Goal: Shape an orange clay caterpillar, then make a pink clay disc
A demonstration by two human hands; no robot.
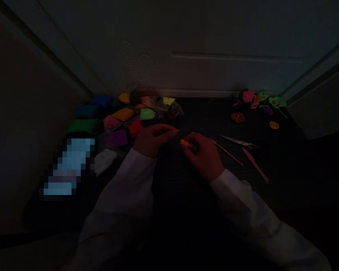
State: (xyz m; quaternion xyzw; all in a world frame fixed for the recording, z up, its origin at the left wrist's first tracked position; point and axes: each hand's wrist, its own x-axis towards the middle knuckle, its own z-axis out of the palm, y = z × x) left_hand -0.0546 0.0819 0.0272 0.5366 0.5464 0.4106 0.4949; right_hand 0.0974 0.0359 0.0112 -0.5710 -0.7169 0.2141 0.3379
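The scene is very dark. My left hand [155,138] is closed in a pinch, with a tiny orange bit of clay [178,130] showing at the fingertips. Just to its right, my right hand [205,155] curls its fingers around a small orange-yellow piece of modelling clay [183,142], whose rounded end sticks out. The two hands are apart above the dark table. To the right of my right hand lie a thin pink stick tool [228,152], a pair of scissors [240,142] and a pink plastic clay knife [255,165].
Packets of coloured clay, such as a green packet [83,126] and a purple packet [115,137], fill the left. A lit, blurred-out screen [69,165] lies nearer. Colourful clay flowers [248,96], a red flower [237,117] and a yellow disc [274,125] sit back right, before a wall.
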